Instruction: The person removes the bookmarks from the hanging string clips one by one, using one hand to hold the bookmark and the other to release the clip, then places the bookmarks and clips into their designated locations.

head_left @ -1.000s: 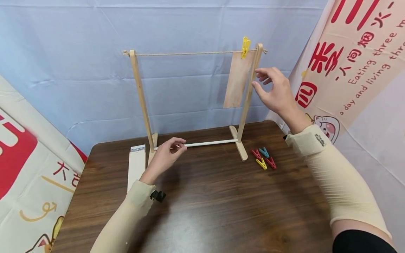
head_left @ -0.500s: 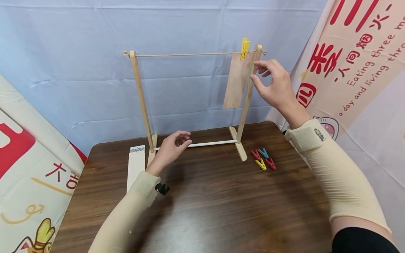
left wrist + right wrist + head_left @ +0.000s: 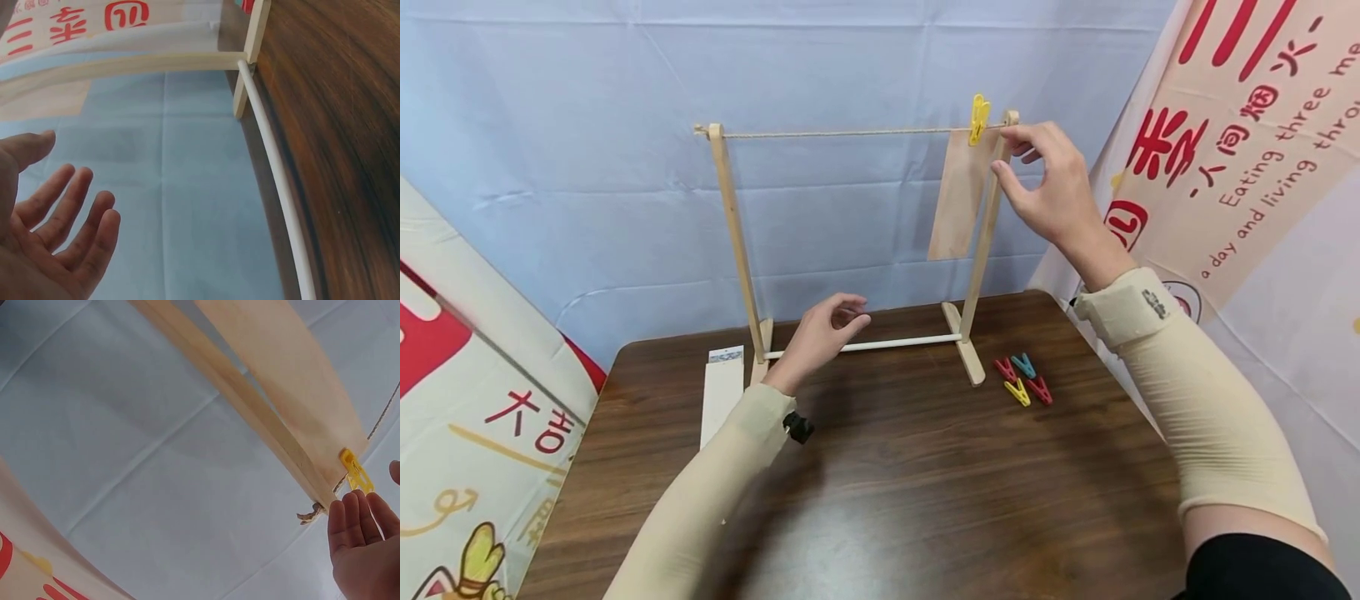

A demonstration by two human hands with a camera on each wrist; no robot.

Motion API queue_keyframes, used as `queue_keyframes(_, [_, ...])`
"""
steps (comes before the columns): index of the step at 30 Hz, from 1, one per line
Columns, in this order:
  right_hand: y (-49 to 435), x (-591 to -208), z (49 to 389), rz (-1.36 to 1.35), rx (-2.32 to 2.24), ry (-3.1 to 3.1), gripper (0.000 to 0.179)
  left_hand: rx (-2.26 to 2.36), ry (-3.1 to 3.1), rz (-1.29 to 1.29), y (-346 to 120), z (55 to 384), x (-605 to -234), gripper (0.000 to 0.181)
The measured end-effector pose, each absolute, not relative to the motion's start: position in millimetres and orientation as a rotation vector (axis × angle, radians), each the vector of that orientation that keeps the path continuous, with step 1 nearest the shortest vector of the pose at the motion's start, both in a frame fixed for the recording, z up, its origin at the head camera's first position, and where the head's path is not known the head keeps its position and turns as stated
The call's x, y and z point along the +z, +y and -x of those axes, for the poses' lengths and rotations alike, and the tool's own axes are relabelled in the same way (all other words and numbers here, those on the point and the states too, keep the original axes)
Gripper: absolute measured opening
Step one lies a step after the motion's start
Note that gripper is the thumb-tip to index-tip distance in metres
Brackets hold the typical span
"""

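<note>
A yellow clothespin (image 3: 978,120) clips a pale tan strip (image 3: 957,196) onto the rope (image 3: 842,133) near its right end. The rope runs between the two posts of a wooden stand. My right hand (image 3: 1054,185) is raised beside the right post (image 3: 987,229), fingers bent loosely with nothing between them; its fingertips overlap the post top in the head view. In the right wrist view the fingertips lie close to the clothespin (image 3: 356,470). My left hand (image 3: 822,335) hovers in front of the white rod (image 3: 910,342), thumb and fingers apart and holding nothing.
Several clothespins (image 3: 1022,379), red, blue and yellow, lie on the dark wooden table (image 3: 925,483) right of the stand. White strips (image 3: 722,396) with a patterned end lie at the stand's left foot. A blue cloth (image 3: 835,217) hangs behind.
My left hand has moved right and a little up along the rod. My right hand has risen toward the post top. The strip and clothespin still hang in place.
</note>
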State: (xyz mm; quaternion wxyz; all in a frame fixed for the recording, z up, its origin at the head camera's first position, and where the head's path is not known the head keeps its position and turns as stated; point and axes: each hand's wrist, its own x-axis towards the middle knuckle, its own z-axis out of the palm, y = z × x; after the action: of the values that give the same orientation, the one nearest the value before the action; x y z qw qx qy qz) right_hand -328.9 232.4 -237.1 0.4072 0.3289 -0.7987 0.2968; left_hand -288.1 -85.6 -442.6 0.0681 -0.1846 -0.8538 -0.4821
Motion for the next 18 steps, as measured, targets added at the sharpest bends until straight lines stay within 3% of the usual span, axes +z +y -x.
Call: queue_keyframes(18, [241,-226,362,-0.948,0.6,-1.928,0.038,-1.382,-2.576,0.609,-48,311,-429,0.039])
